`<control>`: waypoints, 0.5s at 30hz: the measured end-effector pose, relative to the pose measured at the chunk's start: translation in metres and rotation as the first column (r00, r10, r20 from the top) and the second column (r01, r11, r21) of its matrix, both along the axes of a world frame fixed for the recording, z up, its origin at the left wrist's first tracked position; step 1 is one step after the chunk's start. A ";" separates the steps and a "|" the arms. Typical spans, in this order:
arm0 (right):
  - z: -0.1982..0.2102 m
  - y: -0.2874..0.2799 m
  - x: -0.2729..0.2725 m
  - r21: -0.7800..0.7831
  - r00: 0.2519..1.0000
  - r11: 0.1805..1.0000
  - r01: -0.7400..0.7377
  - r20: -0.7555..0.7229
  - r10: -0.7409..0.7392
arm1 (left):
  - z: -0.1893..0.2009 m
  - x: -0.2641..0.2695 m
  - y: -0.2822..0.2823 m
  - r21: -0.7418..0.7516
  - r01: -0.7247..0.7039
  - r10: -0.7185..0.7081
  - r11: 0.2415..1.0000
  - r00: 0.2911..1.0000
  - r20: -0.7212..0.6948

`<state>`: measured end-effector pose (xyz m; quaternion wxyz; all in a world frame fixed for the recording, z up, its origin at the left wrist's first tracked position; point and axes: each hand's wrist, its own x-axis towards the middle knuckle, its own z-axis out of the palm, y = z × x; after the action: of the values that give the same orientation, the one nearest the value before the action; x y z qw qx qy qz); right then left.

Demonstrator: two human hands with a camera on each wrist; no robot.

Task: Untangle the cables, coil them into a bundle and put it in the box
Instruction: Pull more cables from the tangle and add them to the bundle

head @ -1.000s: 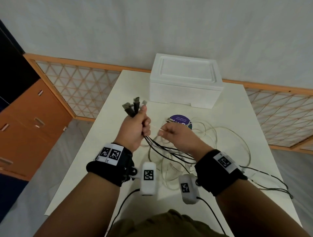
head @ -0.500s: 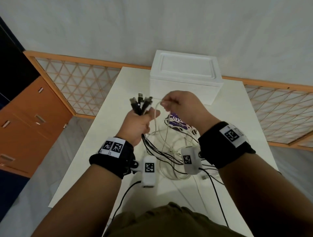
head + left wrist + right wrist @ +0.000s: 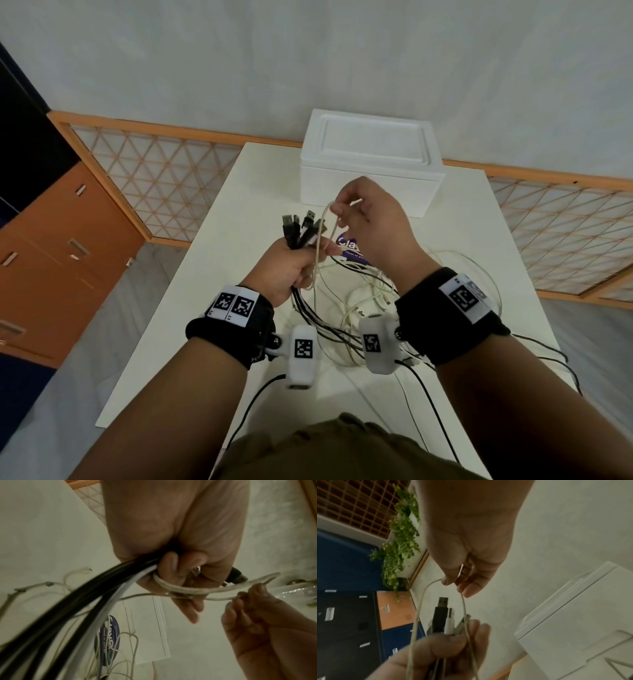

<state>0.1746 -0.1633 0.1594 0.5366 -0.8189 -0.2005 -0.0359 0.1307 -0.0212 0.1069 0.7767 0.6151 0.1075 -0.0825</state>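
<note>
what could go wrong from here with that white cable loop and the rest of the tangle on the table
The right hand pinches the thin white cable as a loop beside the plugs gripped in the left hand; the loop might snag on a plug. The loose cables lie crossed on the table, so pulling harder may tighten a knot. The box has its lid on, and both hands are occupied.

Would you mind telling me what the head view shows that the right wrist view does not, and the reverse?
Only the head view shows the table, the loose cables lying on it and both wristbands. Only the right wrist view shows a plant and dark cabinets. Both show the right hand pinching a pale cable loop, the left hand gripping the plugs, and the closed white box.
</note>
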 end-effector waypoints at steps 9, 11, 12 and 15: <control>-0.051 -0.003 -0.009 -0.353 0.863 0.814 -0.461 -0.393 0.318 | 0.008 0.002 0.001 -0.316 -0.078 0.110 0.946 0.990 0.087; -0.059 -0.006 -0.011 -0.391 0.859 0.788 -0.475 -0.402 0.318 | 0.006 0.003 0.002 -0.304 -0.072 0.109 0.950 0.988 0.106; -0.058 -0.006 -0.010 -0.405 0.883 0.806 -0.431 -0.371 0.286 | 0.004 0.004 0.002 -0.279 -0.074 0.108 0.957 0.988 0.108; -0.036 -0.003 -0.002 -0.002 0.926 0.990 -0.138 -0.356 0.128 | -0.013 0.004 -0.001 -0.009 -0.102 0.103 0.995 0.992 0.070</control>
<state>0.1723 -0.1661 0.1236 0.5540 -0.8036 -0.1557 0.1518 0.1349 -0.0224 0.0936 0.7849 0.6092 0.1115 -0.0212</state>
